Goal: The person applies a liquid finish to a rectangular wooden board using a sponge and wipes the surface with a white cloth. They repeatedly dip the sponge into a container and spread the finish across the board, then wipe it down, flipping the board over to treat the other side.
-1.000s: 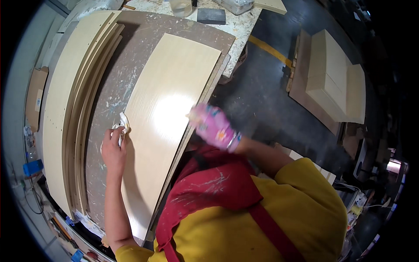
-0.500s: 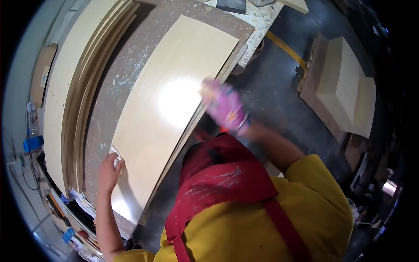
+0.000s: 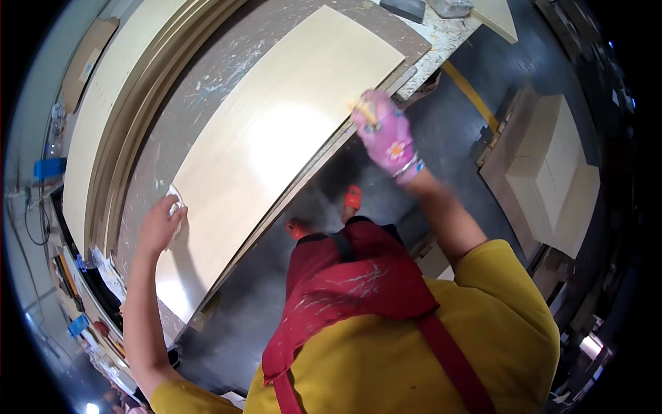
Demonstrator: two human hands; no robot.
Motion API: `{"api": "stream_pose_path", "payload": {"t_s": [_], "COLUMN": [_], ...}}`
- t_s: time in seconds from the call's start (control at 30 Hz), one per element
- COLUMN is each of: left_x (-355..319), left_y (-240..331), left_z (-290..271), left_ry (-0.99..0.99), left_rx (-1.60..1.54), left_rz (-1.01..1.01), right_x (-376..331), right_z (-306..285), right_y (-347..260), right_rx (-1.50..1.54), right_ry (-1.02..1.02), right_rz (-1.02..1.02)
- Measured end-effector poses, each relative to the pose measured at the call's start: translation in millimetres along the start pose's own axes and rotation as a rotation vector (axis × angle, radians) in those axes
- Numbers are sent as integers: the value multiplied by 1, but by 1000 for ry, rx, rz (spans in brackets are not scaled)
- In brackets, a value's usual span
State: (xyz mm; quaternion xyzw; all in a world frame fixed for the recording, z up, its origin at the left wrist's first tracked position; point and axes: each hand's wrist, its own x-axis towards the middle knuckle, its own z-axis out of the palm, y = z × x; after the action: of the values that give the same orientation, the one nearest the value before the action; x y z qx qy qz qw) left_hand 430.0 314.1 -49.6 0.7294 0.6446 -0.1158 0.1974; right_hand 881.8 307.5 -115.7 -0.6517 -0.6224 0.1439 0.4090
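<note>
A long pale wooden panel (image 3: 234,159) lies across the worktable, a bright glare on its smooth top. My bare left hand (image 3: 160,224) is at its left edge, fingers closed around a crumpled white cloth (image 3: 176,205). My right hand (image 3: 387,138) wears a pink flowered glove. It is at the panel's right-hand edge, toward the far end, with its fingers closed on a small yellowish piece (image 3: 358,110). Motion blur and the glove hide what kind of piece it is.
Stacked pale boards (image 3: 131,90) line the table's left side. On the paint-marked tabletop (image 3: 200,100), a dark block (image 3: 403,8) and a plastic-wrapped lump (image 3: 452,7) sit at the far end. Pale panels (image 3: 548,165) rest on a pallet to the right. My red shoes (image 3: 353,196) are on the floor.
My right hand has moved away along the panel's edge toward its far end. The left hand keeps its hold on the cloth at the left edge. The whole view has shifted.
</note>
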Motion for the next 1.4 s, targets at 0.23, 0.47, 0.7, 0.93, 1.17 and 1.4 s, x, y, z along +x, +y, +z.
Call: {"api": "stream_pose_path", "payload": {"t_s": [0.23, 0.47, 0.7, 0.93, 1.17, 1.4], "left_x": [-1, -2, -7, -20, -76, -100], "left_y": [-6, -15, -21, -30, -139, -176], "left_z": [1, 0, 10, 8, -8, 16], "left_ry": [-3, 7, 98, 157, 15, -156], "left_rx": [-39, -66, -64, -64, 24, 1], "left_rz": [33, 115, 153, 179, 230, 110], "right_x": [-101, -80, -167, -250, -173, -260], "right_z": [68, 48, 104, 154, 116, 168], "right_y": [-97, -101, -165, -262, -199, -273], "right_rx": [217, 125, 56, 224, 111, 122], "right_ry": [-277, 24, -78, -379, 54, -240], "right_rz": [-296, 165, -53, -78, 222, -93]}}
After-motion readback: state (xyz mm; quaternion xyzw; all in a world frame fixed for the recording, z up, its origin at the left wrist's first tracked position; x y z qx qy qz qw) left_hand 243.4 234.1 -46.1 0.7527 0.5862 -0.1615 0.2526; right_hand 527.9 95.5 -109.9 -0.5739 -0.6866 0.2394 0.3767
